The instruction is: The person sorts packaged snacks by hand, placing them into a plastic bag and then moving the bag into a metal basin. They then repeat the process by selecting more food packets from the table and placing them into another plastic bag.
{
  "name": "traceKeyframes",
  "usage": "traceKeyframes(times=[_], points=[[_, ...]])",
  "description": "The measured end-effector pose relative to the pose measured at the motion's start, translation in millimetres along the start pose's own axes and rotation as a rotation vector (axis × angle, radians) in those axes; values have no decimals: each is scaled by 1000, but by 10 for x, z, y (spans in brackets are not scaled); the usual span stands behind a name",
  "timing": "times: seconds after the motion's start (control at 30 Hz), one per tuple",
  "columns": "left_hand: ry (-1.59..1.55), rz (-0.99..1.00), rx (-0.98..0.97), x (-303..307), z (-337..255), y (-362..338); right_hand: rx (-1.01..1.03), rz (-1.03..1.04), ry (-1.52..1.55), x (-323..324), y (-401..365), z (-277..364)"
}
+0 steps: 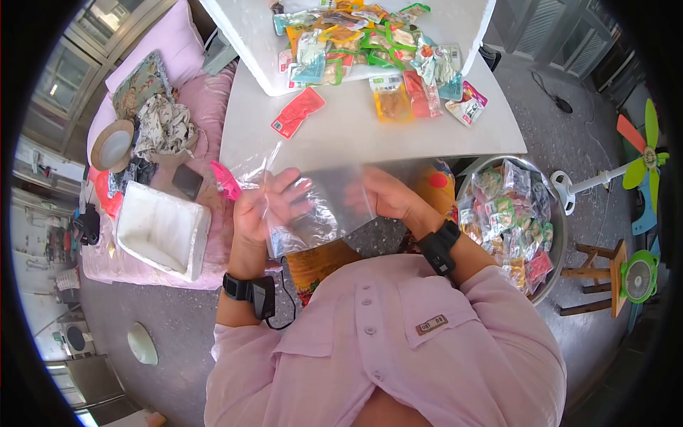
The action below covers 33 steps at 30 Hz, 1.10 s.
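A clear plastic bag (324, 206) spans the space between my two hands, in front of my chest and below the table edge. My left hand (274, 206) holds its left side, with the fingers apart and partly seen through the film. My right hand (388, 193) grips the right side; its fingertips are blurred behind the plastic. Beside my left wrist is a bright pink object (226, 181) whose kind I cannot make out. On the white table (341, 142) ahead lie a red snack packet (298, 112), a yellow packet (391, 99) and a pink-and-white packet (467, 104).
A white foam box (249, 50) on the table holds many mixed snack packets (356, 43). To the right stands a metal basin (558, 242) full of packets, near a fan (649, 156) and a wooden stool (605, 274). At left, a foam lid (162, 231) rests on a pink bed (213, 107).
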<state>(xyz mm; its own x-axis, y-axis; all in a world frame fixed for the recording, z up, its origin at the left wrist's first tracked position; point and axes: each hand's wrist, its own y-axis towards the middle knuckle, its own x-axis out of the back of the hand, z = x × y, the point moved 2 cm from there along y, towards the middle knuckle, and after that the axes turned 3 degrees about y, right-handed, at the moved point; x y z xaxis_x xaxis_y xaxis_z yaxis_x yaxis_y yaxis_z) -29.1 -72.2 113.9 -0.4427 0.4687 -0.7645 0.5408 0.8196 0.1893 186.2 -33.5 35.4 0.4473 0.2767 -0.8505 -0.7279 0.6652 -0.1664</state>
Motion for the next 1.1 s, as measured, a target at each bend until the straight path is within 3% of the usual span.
traceKeyframes(times=[0.13,0.23,0.3,0.37,0.43,0.6,0.67,0.83,1.1], points=[[11,-156,81,363,-13,-165,72,-99,-108,119,68,0],[183,-608,132,709,-34,-391,124,-141,-188,155,142,-76],[497,-841,-13,1213,-60,-648,160,-157,-216,226,252,-207],[784,-1034,-196,1237,-69,-703,179,-200,-229,306,335,-361],[1041,-1190,-419,873,9,-580,152,-294,-281,229,324,-425],[1289,-755,-148,642,711,-278,123,-345,-417,184,333,-567],[1141,-767,-33,617,949,-154,127,-360,-482,11,258,-503],[1039,-820,13,598,1060,-1,168,-280,-669,-80,167,-467],[1027,-810,39,592,1058,-17,111,-169,-561,-77,135,-493]])
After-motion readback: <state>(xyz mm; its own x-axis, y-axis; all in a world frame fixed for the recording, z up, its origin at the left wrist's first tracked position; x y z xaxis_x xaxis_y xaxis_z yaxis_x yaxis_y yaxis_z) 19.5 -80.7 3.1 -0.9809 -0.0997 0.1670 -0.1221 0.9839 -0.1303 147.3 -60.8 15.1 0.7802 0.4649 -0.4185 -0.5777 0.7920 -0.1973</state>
